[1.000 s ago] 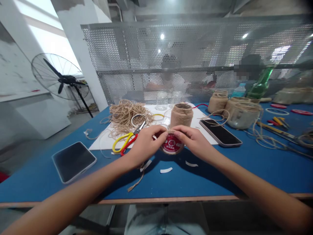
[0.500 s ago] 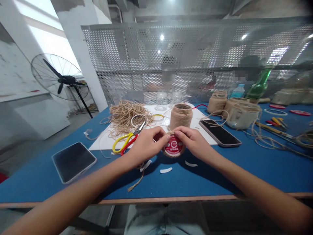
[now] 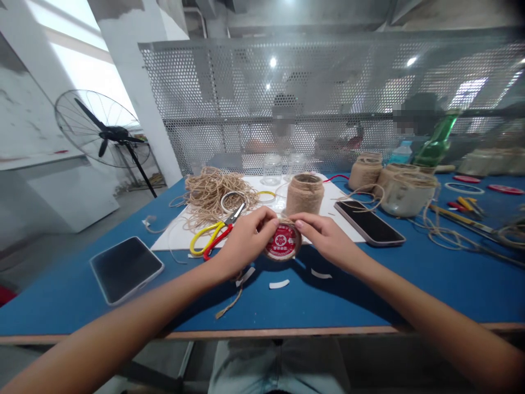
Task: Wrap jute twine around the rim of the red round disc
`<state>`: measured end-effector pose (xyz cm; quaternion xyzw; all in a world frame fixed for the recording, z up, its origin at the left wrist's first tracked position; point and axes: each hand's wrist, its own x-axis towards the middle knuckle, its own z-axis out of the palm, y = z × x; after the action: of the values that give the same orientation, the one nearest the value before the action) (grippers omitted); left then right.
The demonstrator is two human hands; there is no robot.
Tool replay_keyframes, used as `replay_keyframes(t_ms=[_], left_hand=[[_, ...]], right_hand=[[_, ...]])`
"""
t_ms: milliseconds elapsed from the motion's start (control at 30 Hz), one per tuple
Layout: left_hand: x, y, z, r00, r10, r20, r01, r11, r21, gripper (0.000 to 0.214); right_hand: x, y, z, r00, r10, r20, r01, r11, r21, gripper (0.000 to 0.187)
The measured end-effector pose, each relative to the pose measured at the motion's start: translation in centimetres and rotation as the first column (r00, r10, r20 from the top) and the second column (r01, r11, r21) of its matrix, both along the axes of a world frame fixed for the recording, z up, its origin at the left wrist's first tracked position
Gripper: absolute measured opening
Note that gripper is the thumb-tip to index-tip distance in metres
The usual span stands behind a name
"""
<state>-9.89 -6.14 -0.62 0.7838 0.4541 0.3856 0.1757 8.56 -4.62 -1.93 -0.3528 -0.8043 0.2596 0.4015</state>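
Both my hands hold a round red lid (image 3: 282, 241) with twine wound round its rim, just above the blue table (image 3: 410, 273). My left hand (image 3: 245, 239) pinches the lid's left edge, my right hand (image 3: 324, 235) its right edge, fingers closed on it. A loose twine end (image 3: 229, 303) hangs down from under my left hand onto the table. Right behind the lid stands a jar wrapped in twine (image 3: 304, 193) on a white sheet (image 3: 176, 235).
Yellow-and-red scissors (image 3: 213, 232) and a twine heap (image 3: 209, 191) lie at the left. A tablet (image 3: 126, 268) and a phone (image 3: 369, 221) flank me. White strips (image 3: 279, 284) lie near the front. More wrapped jars (image 3: 404, 189), a green bottle (image 3: 438, 139) and a mesh screen (image 3: 328, 98) stand behind.
The lid has turned a little in my hands and shifted slightly left and up. Both hands stay on its rim.
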Motion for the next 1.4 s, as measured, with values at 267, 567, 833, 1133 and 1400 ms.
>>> replay_keyframes(t_ms=[267,567,833,1133,1400], left_hand=[[-0.3,0.5,-0.3,0.985,0.078,0.151,-0.073,0.997,-0.04,0.018],[-0.1,0.5,-0.5,0.983,0.084,0.164,-0.079,0.996,-0.033,0.018],[0.5,-0.4,-0.3,0.997,0.015,0.073,-0.014,1.0,-0.022,0.017],[0.7,-0.4,-0.8,0.986,-0.04,0.163,0.058,0.992,-0.111,0.02],[0.8,-0.4,-0.6,0.984,-0.052,0.169,0.08,0.984,-0.16,0.023]], right_hand=[[0.5,-0.1,-0.1,0.99,-0.13,0.06,0.123,0.987,0.104,0.026],[0.4,-0.1,-0.2,0.99,-0.141,0.027,0.137,0.984,0.112,0.023],[0.1,0.0,-0.2,0.991,-0.107,0.076,0.095,0.985,0.142,0.021],[0.4,0.3,-0.9,0.942,-0.254,0.22,0.142,0.894,0.425,0.024],[0.4,0.4,-1.1,0.907,-0.323,0.272,0.124,0.819,0.56,0.026]])
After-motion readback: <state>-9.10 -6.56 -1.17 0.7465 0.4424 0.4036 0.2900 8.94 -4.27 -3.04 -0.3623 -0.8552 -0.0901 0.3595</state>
